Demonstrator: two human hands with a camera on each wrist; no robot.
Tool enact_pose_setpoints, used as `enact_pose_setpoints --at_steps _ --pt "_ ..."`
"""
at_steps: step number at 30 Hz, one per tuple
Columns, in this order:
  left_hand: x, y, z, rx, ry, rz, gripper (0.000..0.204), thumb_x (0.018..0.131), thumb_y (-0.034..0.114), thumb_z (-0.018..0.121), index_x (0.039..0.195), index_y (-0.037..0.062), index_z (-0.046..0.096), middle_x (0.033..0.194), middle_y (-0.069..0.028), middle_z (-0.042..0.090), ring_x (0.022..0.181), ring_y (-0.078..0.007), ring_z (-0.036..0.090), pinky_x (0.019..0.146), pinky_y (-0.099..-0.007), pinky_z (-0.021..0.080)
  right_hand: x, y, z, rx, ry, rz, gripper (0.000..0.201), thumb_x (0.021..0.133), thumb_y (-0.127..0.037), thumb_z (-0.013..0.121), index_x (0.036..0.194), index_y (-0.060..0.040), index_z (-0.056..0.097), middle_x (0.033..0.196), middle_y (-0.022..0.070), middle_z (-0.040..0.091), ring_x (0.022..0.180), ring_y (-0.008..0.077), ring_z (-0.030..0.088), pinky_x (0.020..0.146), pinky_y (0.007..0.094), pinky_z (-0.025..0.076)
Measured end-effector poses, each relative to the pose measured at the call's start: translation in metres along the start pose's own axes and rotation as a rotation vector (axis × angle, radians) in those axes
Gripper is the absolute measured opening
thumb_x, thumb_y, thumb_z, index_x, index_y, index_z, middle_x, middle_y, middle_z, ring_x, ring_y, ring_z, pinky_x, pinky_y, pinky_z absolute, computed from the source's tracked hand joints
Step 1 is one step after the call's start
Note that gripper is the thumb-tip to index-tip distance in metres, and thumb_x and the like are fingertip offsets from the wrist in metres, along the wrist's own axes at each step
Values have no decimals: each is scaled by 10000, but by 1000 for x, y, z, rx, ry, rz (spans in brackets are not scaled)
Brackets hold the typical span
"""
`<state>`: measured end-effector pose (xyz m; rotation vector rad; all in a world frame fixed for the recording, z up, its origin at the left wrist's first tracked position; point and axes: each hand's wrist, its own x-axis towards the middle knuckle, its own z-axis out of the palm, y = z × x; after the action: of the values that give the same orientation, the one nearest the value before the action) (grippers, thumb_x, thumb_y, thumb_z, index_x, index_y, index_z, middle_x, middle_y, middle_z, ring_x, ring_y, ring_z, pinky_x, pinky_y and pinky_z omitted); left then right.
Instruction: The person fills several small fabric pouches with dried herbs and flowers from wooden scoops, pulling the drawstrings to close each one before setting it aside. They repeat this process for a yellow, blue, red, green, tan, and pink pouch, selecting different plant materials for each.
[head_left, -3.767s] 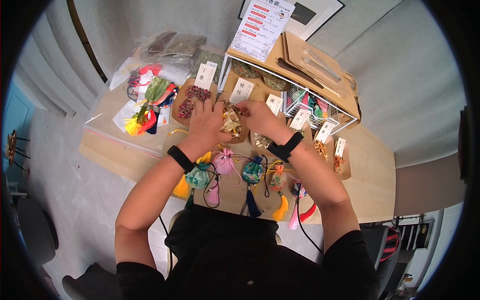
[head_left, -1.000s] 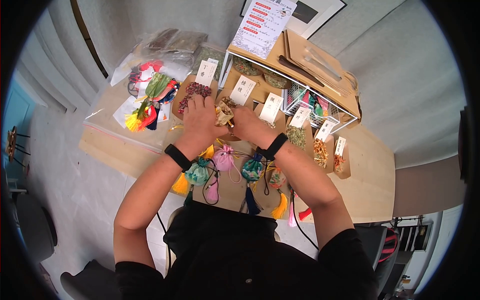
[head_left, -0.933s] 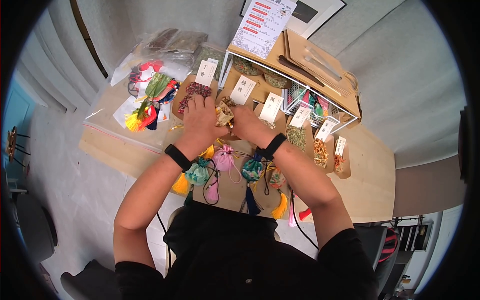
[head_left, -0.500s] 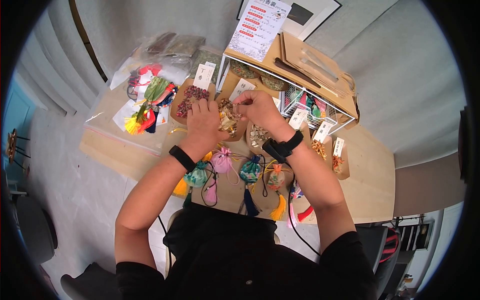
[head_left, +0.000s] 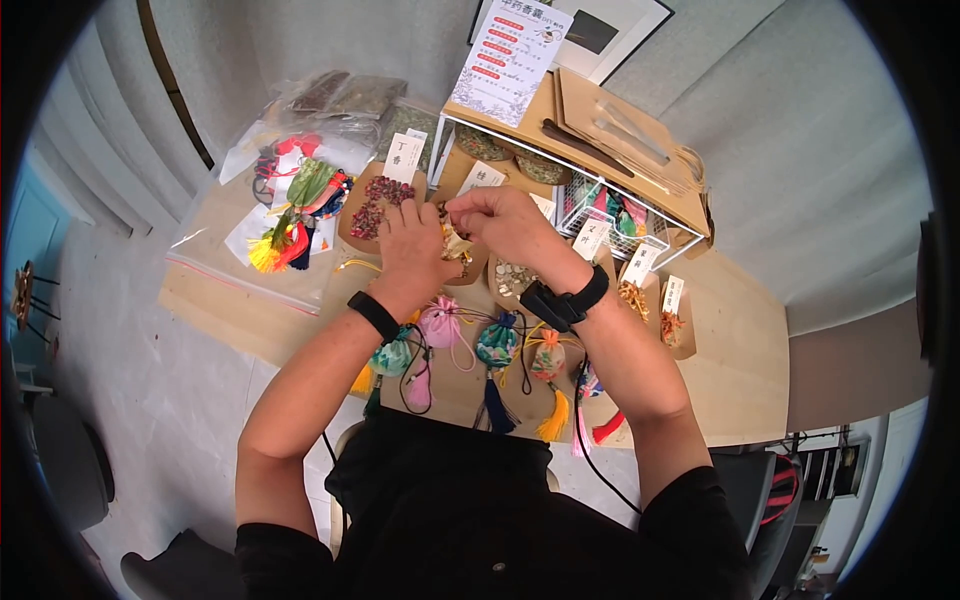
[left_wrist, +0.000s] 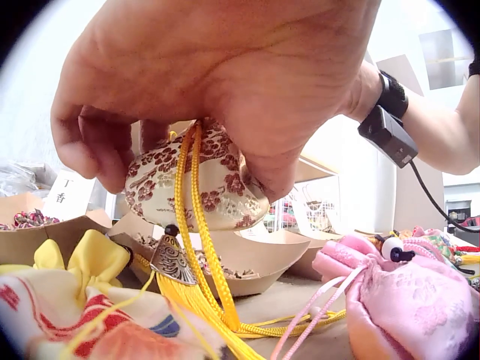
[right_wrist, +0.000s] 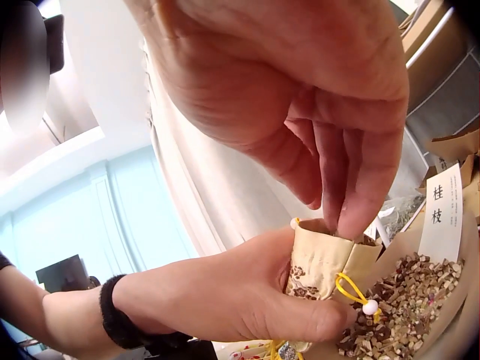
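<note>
My left hand (head_left: 408, 252) grips a cream drawstring sachet (left_wrist: 154, 184) with brown blossoms, its mouth held upward in the right wrist view. Yellow cords (left_wrist: 196, 217) and a yellow tassel hang below it. Over that mouth is my right hand (right_wrist: 300, 97), its fingers pointing down and their tips at the opening. Whatever lies between those fingertips is hidden; I cannot tell whether they hold anything. Chopped brown dried herb pieces (right_wrist: 409, 307) fill the labelled paper tray beside the sachet, close under both hands.
Dried rosebuds (head_left: 372, 205) lie in a tray left of my hands; more herb trays run right. Several tasselled sachets, including a pink one (head_left: 440, 320), lie along the near table edge. A wooden shelf (head_left: 545, 120) stands behind, and a plastic bag (head_left: 250, 270) lies left.
My right hand has risen from the herb tray to the sachet's mouth, with its fingers drawn together. The left hand keeps hold of the sachet. The head view has tilted slightly.
</note>
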<state>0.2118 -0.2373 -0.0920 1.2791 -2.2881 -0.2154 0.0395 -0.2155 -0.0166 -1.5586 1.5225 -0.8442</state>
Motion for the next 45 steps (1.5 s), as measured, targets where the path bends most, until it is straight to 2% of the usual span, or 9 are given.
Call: enact_pose_setpoints --at_steps 7,16,19,28,31,34,40,43,45 --pt "2 2 -1 -65 17 6 738 632 373 924 1151 35 522 1153 -165 531 1136 -380 533 950 -514 443 -17 -19 -10 -162 210 -54 265 987 -55 656 1228 29 727 1074 111 777 949 140 705 855 298 560" --pt "7 14 0 -198 10 -26 691 676 356 889 1139 7 512 1161 -200 534 1127 -418 522 953 -546 447 -47 1 -12 -173 161 59 537 914 -332 819 1266 57 706 1066 144 768 930 173 712 858 321 568" --pt "7 13 8 -208 -4 -66 700 682 365 887 1140 -1 506 1199 -217 540 1138 -428 522 962 -544 452 -53 6 -12 -321 217 99 568 895 -351 841 1260 62 704 1055 152 766 924 187 717 855 336 572" --pt "8 17 7 -256 -12 -28 757 700 471 866 1175 1 510 1157 -233 587 1120 -447 539 986 -538 452 -51 25 -2 -249 201 60 255 931 -258 807 1050 -32 794 876 78 764 804 145 684 760 319 554" --pt "7 18 1 -313 -31 -34 845 693 498 867 1258 -16 505 1187 -251 605 1157 -450 548 1013 -530 452 -53 13 -1 -185 202 91 215 942 -218 792 1019 -16 792 837 49 750 755 113 654 716 309 536" --pt "8 16 -10 -430 -70 1 919 742 413 868 1431 -16 435 1325 -254 603 1234 -428 581 1052 -493 472 -50 24 -3 -109 205 40 180 974 -175 758 1014 -2 783 852 27 748 752 92 652 701 287 539" --pt "14 11 -32 -892 -274 32 639 943 287 735 1416 -20 436 1233 -191 631 1172 -231 619 1030 -363 485 -53 25 -8 259 268 -3 170 999 -152 721 1032 7 769 834 36 739 725 87 650 663 267 540" --pt "17 13 -38 -1037 -264 50 470 1004 296 610 1315 -37 499 1162 -204 622 1077 -343 635 940 -427 495 -61 10 -14 291 270 -9 166 1027 -142 695 1046 12 754 826 11 716 726 76 644 659 241 544" --pt "16 13 -48 -1000 -240 98 382 1030 267 527 1276 -24 501 1126 -200 613 1003 -332 631 885 -427 487 -67 0 -16 302 295 -31 163 1032 -149 692 1040 4 746 821 0 698 724 72 641 679 242 549"
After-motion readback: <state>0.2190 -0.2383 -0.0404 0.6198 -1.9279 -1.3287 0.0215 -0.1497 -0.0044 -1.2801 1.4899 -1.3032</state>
